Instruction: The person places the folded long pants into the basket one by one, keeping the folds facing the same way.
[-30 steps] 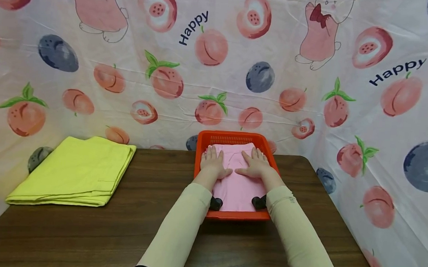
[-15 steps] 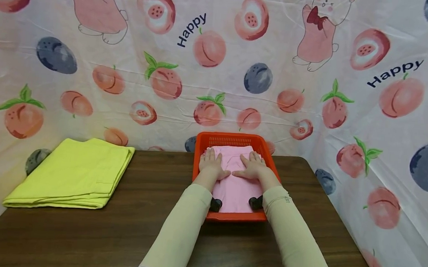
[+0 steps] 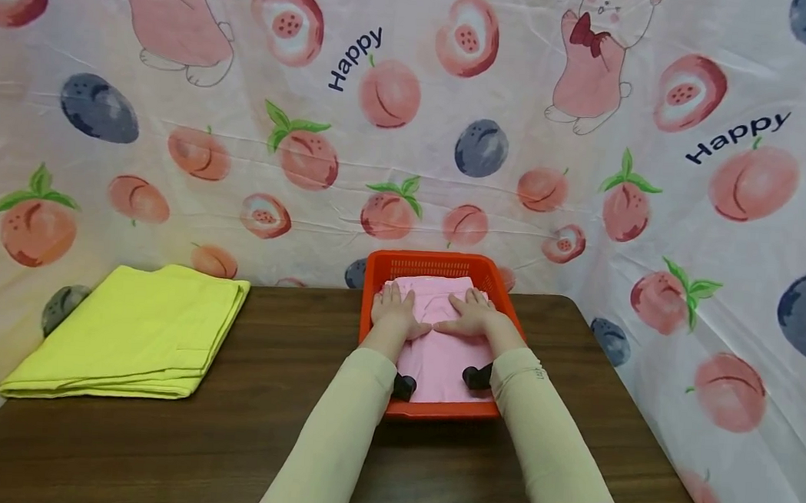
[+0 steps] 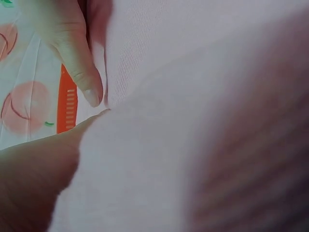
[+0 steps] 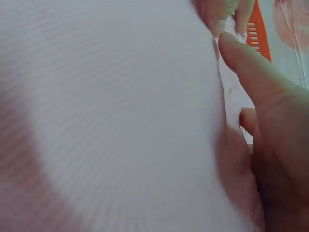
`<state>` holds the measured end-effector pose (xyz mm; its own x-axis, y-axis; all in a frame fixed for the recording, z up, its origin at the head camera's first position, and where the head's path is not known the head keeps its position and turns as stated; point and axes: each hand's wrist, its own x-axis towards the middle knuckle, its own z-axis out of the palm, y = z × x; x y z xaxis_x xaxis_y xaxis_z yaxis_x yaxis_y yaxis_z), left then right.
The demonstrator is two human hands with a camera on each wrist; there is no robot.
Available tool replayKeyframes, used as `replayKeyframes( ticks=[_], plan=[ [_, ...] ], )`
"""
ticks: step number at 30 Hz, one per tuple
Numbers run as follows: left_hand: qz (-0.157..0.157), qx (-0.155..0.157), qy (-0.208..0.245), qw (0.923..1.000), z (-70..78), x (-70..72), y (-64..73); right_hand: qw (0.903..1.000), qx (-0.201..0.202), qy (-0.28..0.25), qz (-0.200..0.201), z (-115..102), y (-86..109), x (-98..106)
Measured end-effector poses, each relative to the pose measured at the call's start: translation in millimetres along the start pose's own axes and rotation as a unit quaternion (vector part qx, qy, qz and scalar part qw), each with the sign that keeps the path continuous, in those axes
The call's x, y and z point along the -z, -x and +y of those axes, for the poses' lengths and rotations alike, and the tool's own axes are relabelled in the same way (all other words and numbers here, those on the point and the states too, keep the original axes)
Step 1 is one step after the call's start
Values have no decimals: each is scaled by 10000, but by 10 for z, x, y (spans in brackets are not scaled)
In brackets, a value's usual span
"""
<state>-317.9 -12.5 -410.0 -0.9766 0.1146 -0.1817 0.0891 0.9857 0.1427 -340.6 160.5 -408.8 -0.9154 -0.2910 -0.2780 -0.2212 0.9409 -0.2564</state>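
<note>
In the head view a folded pink garment (image 3: 438, 361) lies flat inside an orange-red plastic basket (image 3: 443, 410). My left hand (image 3: 395, 312) presses on its left half, fingers straight and pointing away. On the right half rests my right hand (image 3: 474, 315), fingers spread, its thumb tip meeting the left one near the middle. Close up, the pink fabric (image 4: 140, 43) fills most of the left wrist view. The right wrist view likewise shows the pink fabric (image 5: 125, 96), with a thumb (image 5: 253, 67) along its edge.
A folded yellow cloth (image 3: 128, 335) lies on the left of the dark wooden table (image 3: 155, 452). The basket stands at the table's back, close to a fruit-printed curtain (image 3: 321, 239) that also runs along the right side. A black wrist camera (image 3: 405, 388) hangs under each wrist.
The head view has shifted slightly, so everything sits a little further left and lower. Both hands stay on the pink garment with hardly any movement.
</note>
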Motion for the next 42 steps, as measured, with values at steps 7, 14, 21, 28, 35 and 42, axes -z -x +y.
replayKeyframes(
  ticks=[7,14,21,28,35,42],
  plan=[
    [-23,12,89,10000,-9,-25,16,10000,-50,-10,-10,-7,-1,-36],
    [-49,4,92,9999,-7,-16,6,9998,-124,121,80,-19,-11,-42],
    [140,-293,474,9983,-33,13,11,9996,-130,210,164,-20,9,-42],
    [49,-458,665,9967,-51,73,55,9996,-141,162,185,-31,27,-20],
    [-321,-338,992,9940,-70,146,107,9999,-118,-16,73,-47,61,30],
    [-715,-477,804,9931,-128,290,224,9997,5,-259,-7,-31,108,82]
  ],
)
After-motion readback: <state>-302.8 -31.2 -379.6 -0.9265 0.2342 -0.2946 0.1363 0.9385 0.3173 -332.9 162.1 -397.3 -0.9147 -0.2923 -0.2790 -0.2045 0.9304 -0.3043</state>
